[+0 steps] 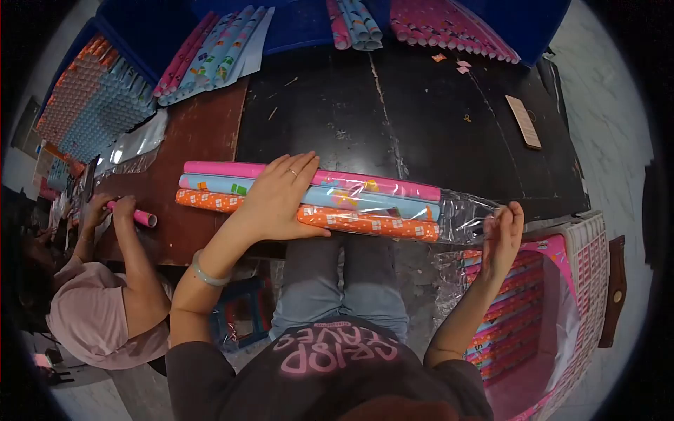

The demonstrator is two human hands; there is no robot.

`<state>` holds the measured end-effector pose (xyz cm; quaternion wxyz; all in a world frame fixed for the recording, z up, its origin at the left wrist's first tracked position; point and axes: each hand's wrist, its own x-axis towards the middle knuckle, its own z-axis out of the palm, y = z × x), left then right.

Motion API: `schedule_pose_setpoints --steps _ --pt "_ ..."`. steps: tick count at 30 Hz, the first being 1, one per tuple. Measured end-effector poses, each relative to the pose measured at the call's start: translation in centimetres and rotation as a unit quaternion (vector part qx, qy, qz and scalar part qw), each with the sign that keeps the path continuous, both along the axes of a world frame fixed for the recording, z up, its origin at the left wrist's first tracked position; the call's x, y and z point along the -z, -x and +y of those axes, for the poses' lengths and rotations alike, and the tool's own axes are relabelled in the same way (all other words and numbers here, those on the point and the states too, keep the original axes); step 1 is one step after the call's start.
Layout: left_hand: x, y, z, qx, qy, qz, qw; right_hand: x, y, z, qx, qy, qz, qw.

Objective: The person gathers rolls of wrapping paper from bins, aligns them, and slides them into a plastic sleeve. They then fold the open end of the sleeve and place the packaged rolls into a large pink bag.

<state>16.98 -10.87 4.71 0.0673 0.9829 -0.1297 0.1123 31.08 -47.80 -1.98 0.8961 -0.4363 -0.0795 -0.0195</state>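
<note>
Three wrapping-paper rolls lie side by side along the table's near edge: a pink roll [217, 169], a light blue roll [210, 184] and an orange roll [203, 201]. Their right halves sit inside a clear plastic sleeve [463, 210]. My left hand [281, 200] lies flat over the three rolls near their middle, a ring on one finger. At the sleeve's open right end, my right hand [502, 235] pinches the plastic.
A seated person at the left holds a pink roll [140, 217]. Blue crates [295, 31] at the back hold several rolls. A pink basket [562, 309] with packed rolls stands at my right. A wooden strip [524, 121] lies on the dark table [421, 119].
</note>
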Motion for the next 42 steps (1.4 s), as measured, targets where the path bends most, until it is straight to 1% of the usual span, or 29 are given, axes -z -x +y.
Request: schedule_pose_setpoints --steps 2,3,4,6,7,9,10,11,13,14,16,17,18,20,22,24,25,27,28,30,32,35,39,41,42 --pt "-0.1 -0.1 0.0 -0.005 -0.007 0.008 1.000 -0.9 0.4 -2.1 -0.084 -0.067 0.067 0.992" --pt "-0.1 -0.1 0.0 -0.003 -0.006 0.006 1.000 0.0 -0.5 -3.5 -0.211 -0.077 0.018 0.974" --pt "-0.2 -0.1 0.0 -0.006 -0.012 0.016 1.000 1.2 -0.8 -4.7 -0.239 -0.021 0.026 0.970" --pt "-0.5 -0.2 0.1 -0.008 -0.021 0.028 0.999 0.0 -0.4 -4.0 -0.290 0.093 0.038 0.952" --pt "-0.7 -0.2 0.1 0.003 -0.017 0.029 0.999 -0.5 -0.6 -3.5 -0.289 0.090 0.040 0.952" --pt "-1.2 -0.2 0.2 0.016 -0.016 0.030 0.999 -1.5 -1.5 -2.3 -0.330 0.048 0.061 0.941" --pt "-1.4 -0.3 0.3 0.022 -0.022 0.027 0.999 -1.9 -1.8 -1.7 -0.269 0.047 0.100 0.957" --pt "-1.6 -0.4 0.4 0.028 -0.028 0.021 0.999 -1.3 -2.4 -2.2 -0.268 0.046 0.096 0.958" --pt "-0.8 -0.6 0.9 0.036 -0.023 0.023 0.999 0.4 -3.9 -3.9 -0.333 0.079 0.034 0.939" --pt "-0.4 -0.6 1.1 0.043 -0.017 0.033 0.998 -0.3 -3.2 -3.3 -0.303 0.178 0.022 0.936" --pt "-0.3 -0.6 1.1 0.043 -0.014 0.021 0.999 -0.9 -2.2 -2.9 -0.310 0.267 0.065 0.910" --pt "-0.2 -0.7 1.1 0.047 -0.012 0.012 0.999 -1.6 -1.8 -2.3 -0.337 0.262 0.061 0.902" --pt "-0.1 -0.6 1.1 0.044 -0.011 0.016 0.999 -2.3 -1.3 -1.5 -0.341 0.263 0.064 0.900" --pt "0.0 -0.7 1.0 0.047 -0.009 -0.002 0.999 -3.1 -0.8 -0.2 -0.305 0.327 -0.027 0.894" --pt "0.3 -0.8 1.0 0.046 -0.004 -0.007 0.999 -3.0 -1.4 0.3 -0.314 0.336 -0.050 0.887" --pt "0.3 -0.7 1.1 0.038 -0.006 -0.013 0.999 -4.1 -1.7 1.0 -0.347 0.376 0.067 0.856" --pt "0.3 -0.7 1.1 0.042 0.000 -0.008 0.999 -4.1 -1.7 1.6 -0.311 0.435 0.062 0.843" --pt "0.4 -0.7 1.2 0.047 0.015 -0.008 0.999 -5.1 -1.3 2.7 -0.322 0.474 0.057 0.818" --pt "0.6 -0.7 1.2 0.048 0.017 -0.011 0.999 -5.4 -1.4 3.3 -0.344 0.469 0.060 0.811" --pt "0.7 -0.7 1.3 0.046 0.025 -0.009 0.999 -5.0 -1.5 4.0 -0.316 0.474 0.062 0.819" --pt "0.9 -0.7 1.4 0.033 0.022 -0.005 0.999 -4.1 -2.3 4.0 -0.288 0.440 0.134 0.840" --pt "1.3 -0.8 1.4 0.037 0.023 -0.010 0.999 -3.8 -3.2 4.1 -0.294 0.441 0.157 0.833" --pt "1.4 -0.8 1.5 0.038 0.029 -0.013 0.999 -3.6 -3.5 3.8 -0.291 0.438 0.157 0.836" --pt "1.5 -0.8 1.4 0.037 0.034 -0.010 0.999 -3.0 -3.8 3.4 -0.326 0.369 0.162 0.855" --pt "1.5 -0.9 1.4 0.039 0.034 -0.008 0.999 -3.1 -3.7 3.5 -0.326 0.369 0.163 0.855"
